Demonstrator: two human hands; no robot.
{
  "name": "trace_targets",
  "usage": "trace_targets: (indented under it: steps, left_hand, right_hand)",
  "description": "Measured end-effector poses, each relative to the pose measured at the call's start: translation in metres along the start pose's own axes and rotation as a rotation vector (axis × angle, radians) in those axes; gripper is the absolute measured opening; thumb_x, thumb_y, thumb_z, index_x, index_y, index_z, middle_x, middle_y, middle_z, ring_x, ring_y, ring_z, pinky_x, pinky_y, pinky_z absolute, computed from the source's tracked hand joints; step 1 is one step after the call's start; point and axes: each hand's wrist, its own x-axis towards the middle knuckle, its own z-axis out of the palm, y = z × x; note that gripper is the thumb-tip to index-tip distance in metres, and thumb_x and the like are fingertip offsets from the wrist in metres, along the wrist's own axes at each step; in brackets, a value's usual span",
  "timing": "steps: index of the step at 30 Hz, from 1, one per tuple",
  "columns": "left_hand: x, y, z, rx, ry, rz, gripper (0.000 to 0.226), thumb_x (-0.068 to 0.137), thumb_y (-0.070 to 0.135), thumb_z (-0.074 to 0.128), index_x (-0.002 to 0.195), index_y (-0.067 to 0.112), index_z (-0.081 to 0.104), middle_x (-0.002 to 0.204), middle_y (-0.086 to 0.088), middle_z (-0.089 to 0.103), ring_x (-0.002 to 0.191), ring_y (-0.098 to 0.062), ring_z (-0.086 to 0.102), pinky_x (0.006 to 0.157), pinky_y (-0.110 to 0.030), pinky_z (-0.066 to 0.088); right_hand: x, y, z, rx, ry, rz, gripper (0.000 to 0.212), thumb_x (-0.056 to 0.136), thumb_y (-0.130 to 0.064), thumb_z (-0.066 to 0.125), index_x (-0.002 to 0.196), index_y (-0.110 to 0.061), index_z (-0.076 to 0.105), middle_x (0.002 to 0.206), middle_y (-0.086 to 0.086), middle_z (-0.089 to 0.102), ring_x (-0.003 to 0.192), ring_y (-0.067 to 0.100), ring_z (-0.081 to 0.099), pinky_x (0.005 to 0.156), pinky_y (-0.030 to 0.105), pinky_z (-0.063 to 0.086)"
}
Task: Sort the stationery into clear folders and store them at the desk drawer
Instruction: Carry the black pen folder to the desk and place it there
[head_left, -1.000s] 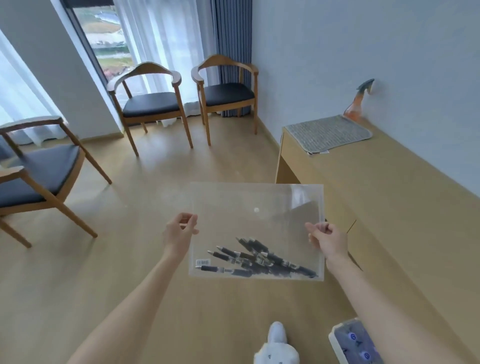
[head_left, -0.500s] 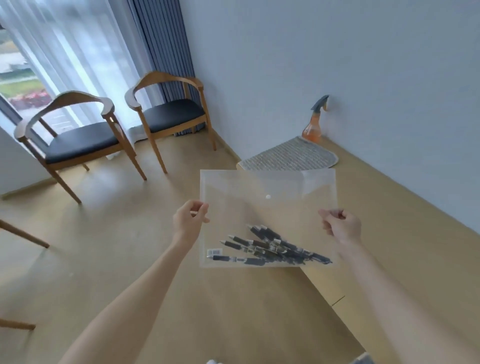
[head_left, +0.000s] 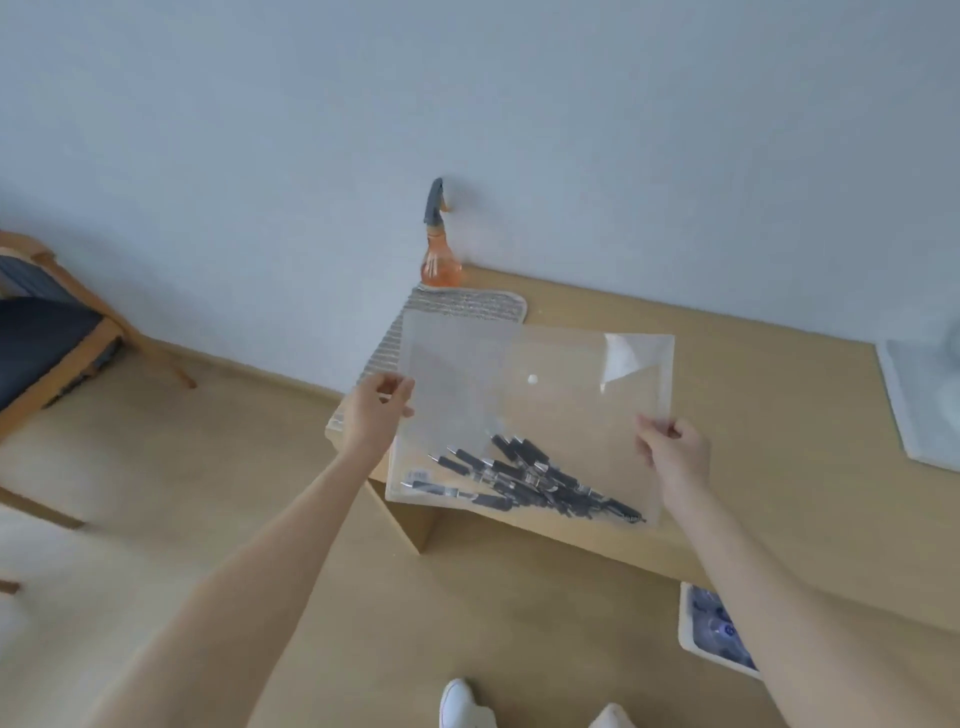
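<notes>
Clear folder (head_left: 524, 405) of pens held up in front of the desk (head_left: 769, 415).

From the left: wooden chair (head_left: 47, 348) against the wall; left hand (head_left: 375, 415) pinching the folder's left edge; black pens (head_left: 524, 480) heaped along the bottom inside, white snap button near the top; behind, a woven mat (head_left: 457, 309) and orange spray bottle (head_left: 440, 254) on the desk; right hand (head_left: 672, 454) pinching the right edge; lower right, a white tray (head_left: 698, 631) with blurred bluish contents on the floor.
</notes>
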Motion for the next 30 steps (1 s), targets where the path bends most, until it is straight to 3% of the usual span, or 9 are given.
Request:
trace_targets:
  steps: [3,6,11,13,19,21,24,26,30]
  left_hand:
    - [0.027,0.0,0.015,0.001,-0.063,0.032,0.015,0.094,0.026,0.056,0.096,0.012,0.062,0.09,-0.002,0.066,0.065,-0.006,0.063,0.057,-0.019,0.039]
    - [0.05,0.001,0.03,0.025,-0.117,0.041,0.018,0.094,0.028,0.057,0.099,0.012,0.063,0.086,-0.004,0.068,0.065,-0.005,0.061,0.057,-0.022,0.039]
    - [0.075,0.01,0.049,0.018,-0.156,0.055,0.016,0.093,0.026,0.059,0.101,0.012,0.062,0.092,-0.003,0.067,0.062,-0.009,0.062,0.072,-0.035,0.051]
    - [0.084,0.013,0.055,0.04,-0.167,0.06,0.016,0.093,0.026,0.059,0.101,0.013,0.06,0.093,-0.003,0.067,0.061,-0.008,0.063,0.073,-0.037,0.052]
    - [0.106,0.02,0.066,0.153,-0.203,0.11,0.03,0.094,0.016,0.054,0.122,0.011,0.046,0.086,0.0,0.059,0.07,-0.014,0.062,0.057,-0.029,0.044]
    - [0.105,0.011,0.069,0.226,-0.251,0.177,0.04,0.091,0.012,0.057,0.128,0.014,0.042,0.094,-0.003,0.056,0.081,-0.021,0.06,0.067,-0.033,0.049]
    - [0.101,-0.005,0.075,0.339,-0.352,0.225,0.05,0.088,0.014,0.062,0.133,0.019,0.042,0.121,-0.01,0.044,0.093,-0.017,0.052,0.089,-0.033,0.045]
    - [0.098,-0.013,0.078,0.395,-0.4,0.199,0.048,0.089,0.019,0.062,0.133,0.022,0.043,0.129,-0.011,0.036,0.094,-0.018,0.05,0.093,-0.034,0.043]
    - [0.101,-0.022,0.084,0.42,-0.394,0.185,0.045,0.089,0.027,0.062,0.131,0.023,0.045,0.127,-0.01,0.037,0.1,-0.025,0.051,0.097,-0.041,0.043]
  right_hand:
    - [-0.004,0.001,-0.003,-0.052,0.063,-0.052,0.019,0.085,-0.017,0.068,0.081,-0.007,0.053,0.07,0.007,0.058,0.066,0.02,0.054,0.066,0.035,0.046]
    - [-0.004,0.003,-0.009,-0.116,0.1,-0.067,0.017,0.085,-0.016,0.068,0.091,-0.006,0.055,0.084,0.01,0.063,0.066,0.02,0.06,0.072,0.037,0.051]
    - [0.011,0.009,-0.015,-0.146,0.162,-0.118,0.045,0.082,-0.005,0.067,0.119,-0.021,0.047,0.093,0.007,0.063,0.079,0.021,0.065,0.078,0.041,0.054]
    - [0.017,0.01,-0.012,-0.148,0.18,-0.151,0.049,0.08,-0.003,0.066,0.12,-0.025,0.048,0.093,0.007,0.063,0.081,0.022,0.063,0.076,0.037,0.053]
    - [0.048,0.004,0.006,-0.245,0.128,-0.221,0.029,0.086,-0.001,0.056,0.101,-0.024,0.064,0.103,0.004,0.059,0.079,0.016,0.054,0.075,0.025,0.042]
    - [0.057,0.004,0.008,-0.295,0.092,-0.209,0.03,0.086,-0.001,0.058,0.105,-0.023,0.064,0.107,0.002,0.058,0.082,0.014,0.052,0.079,0.024,0.041]
    - [0.065,0.006,0.008,-0.375,0.022,-0.211,0.033,0.085,-0.002,0.06,0.114,-0.017,0.063,0.109,-0.005,0.054,0.096,0.011,0.049,0.083,0.022,0.036]
    - [0.067,0.01,0.007,-0.427,-0.002,-0.219,0.032,0.086,-0.005,0.062,0.115,-0.017,0.062,0.111,-0.008,0.053,0.101,0.009,0.047,0.085,0.022,0.036]
    - [0.078,0.023,0.007,-0.495,0.011,-0.249,0.031,0.084,-0.009,0.066,0.114,-0.016,0.063,0.117,-0.003,0.059,0.106,0.012,0.05,0.096,0.031,0.041]
